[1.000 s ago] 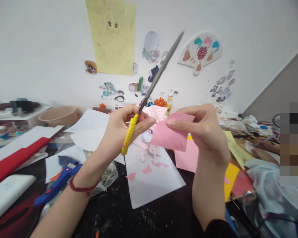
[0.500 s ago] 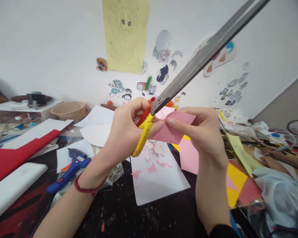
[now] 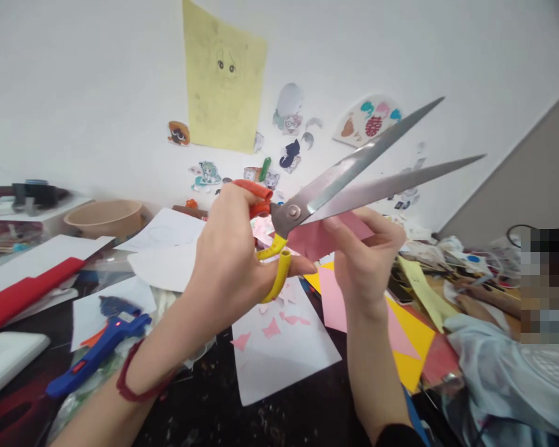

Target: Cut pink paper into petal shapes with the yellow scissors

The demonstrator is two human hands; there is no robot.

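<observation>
My left hand [image 3: 235, 248] grips a pair of scissors [image 3: 335, 189] by its red and yellow handles. The long metal blades stand apart, pointing up and to the right. In my right hand [image 3: 366, 261] a piece of pink paper [image 3: 314, 239] is pinched between thumb and fingers. The lower blade passes in front of the paper's upper edge; whether it touches the paper I cannot tell. Below the hands, several pink scraps [image 3: 271, 329] lie on a white sheet [image 3: 284, 372] on the dark table.
Left of my forearm lies a blue glue gun [image 3: 102, 354], with a red strip [image 3: 32, 295] and a tan bowl [image 3: 105, 217] beyond. Pink and yellow sheets [image 3: 414, 347] and a plastic bag [image 3: 498, 366] are at right. Another person's hand [image 3: 482, 304] shows at the far right.
The scissor blades have spread from nearly closed and swung lower, in front of the pink paper. My left thumb has come off the paper. The camera view has shifted right.
</observation>
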